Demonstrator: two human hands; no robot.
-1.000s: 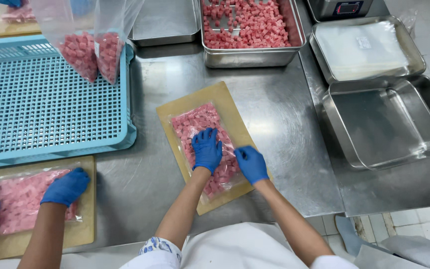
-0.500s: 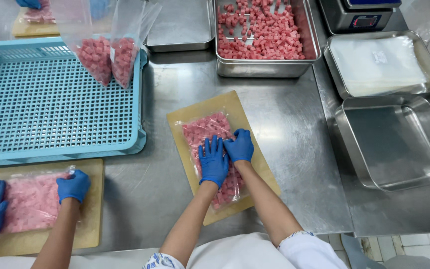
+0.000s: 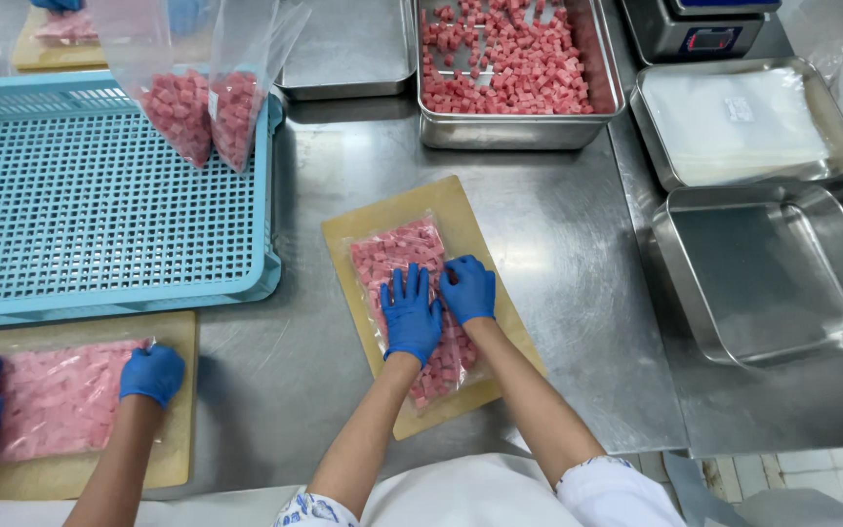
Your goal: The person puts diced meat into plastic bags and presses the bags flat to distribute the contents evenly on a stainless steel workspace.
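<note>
Both gloved hands lie flat, palms down and fingers spread, gripping nothing: the left hand and right hand press the clear bag of pink cubes on its wooden board. Even, outward pressure would level it best. Beyond, a steel tray holds loose cubes; the blue crate sits empty.

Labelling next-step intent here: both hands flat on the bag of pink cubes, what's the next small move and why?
Probably slide both palms toward the bag's far end. The left hand and right hand press mid-bag on the wooden board, and the cubes beyond the fingers look lumpier than a flat single layer.
</note>
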